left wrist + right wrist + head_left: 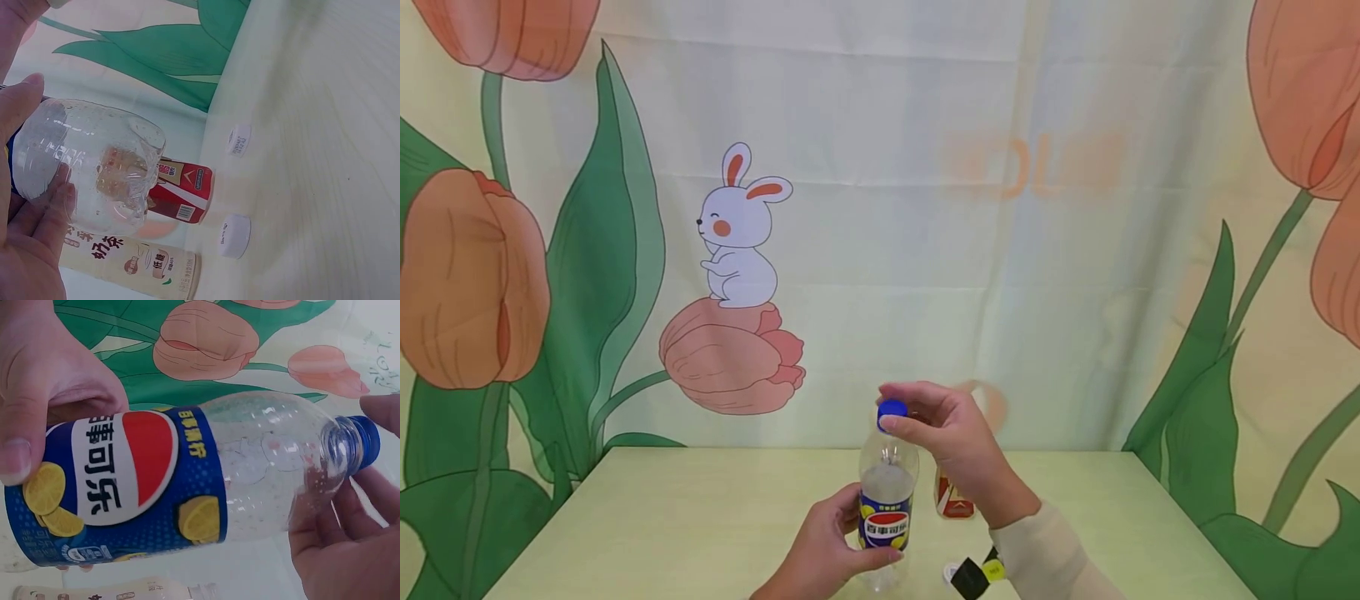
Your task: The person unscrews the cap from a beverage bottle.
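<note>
A clear plastic Pepsi bottle (887, 479) with a blue lemon label (150, 481) stands upright in the head view. Droplets dot its inside wall. My left hand (831, 537) grips it around the label, thumb across the front. At the top, my right hand (951, 425) has its thumb and fingers around the blue cap (892, 410). The cap (364, 444) sits on the bottle's neck in the right wrist view, with fingers under it and the thumb at its edge. In the left wrist view, the bottle's clear base (134, 175) shows beyond the left hand (31, 200).
Behind the bottle stands a red carton (184, 190), partly hidden. Beside it is a cream milk tea bottle (137, 269). Two white caps, one nearer the carton (235, 236) and another (239, 139), lie on the pale table (662, 517). A printed curtain (887, 208) hangs behind.
</note>
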`<state>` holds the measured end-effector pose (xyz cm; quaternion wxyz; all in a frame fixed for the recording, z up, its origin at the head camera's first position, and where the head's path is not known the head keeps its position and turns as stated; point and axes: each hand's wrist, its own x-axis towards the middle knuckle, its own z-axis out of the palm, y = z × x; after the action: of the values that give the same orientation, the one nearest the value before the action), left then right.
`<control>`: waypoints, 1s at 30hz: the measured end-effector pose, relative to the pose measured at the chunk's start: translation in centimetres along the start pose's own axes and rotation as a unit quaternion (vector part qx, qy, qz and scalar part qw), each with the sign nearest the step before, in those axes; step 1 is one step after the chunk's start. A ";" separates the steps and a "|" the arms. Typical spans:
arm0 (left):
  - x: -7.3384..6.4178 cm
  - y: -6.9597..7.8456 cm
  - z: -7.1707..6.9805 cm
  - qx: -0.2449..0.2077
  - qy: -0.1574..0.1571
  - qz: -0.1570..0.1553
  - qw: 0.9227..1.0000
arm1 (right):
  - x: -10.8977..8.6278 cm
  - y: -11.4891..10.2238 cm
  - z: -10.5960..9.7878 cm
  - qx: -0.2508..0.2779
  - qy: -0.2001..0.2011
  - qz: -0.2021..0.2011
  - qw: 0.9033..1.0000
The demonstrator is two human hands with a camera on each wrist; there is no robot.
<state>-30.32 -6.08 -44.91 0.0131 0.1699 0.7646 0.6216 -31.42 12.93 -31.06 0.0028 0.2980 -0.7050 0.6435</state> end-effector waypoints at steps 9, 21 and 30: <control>0.1 0.0 0.0 -0.003 -0.003 0.005 1.000 | -0.3 -0.5 1.4 -0.036 0.116 0.016 0.992; 0.1 -0.3 0.0 -0.002 0.002 -0.004 1.000 | -0.4 -0.8 1.1 -0.007 0.083 0.005 0.997; 0.0 -0.1 -0.1 0.000 0.002 0.000 1.000 | 0.0 -0.5 0.2 0.024 0.003 -0.009 1.000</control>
<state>-30.40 -6.23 -45.00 0.0118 0.1682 0.7647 0.6220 -31.11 12.75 -30.64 0.0035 0.3021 -0.6870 0.6608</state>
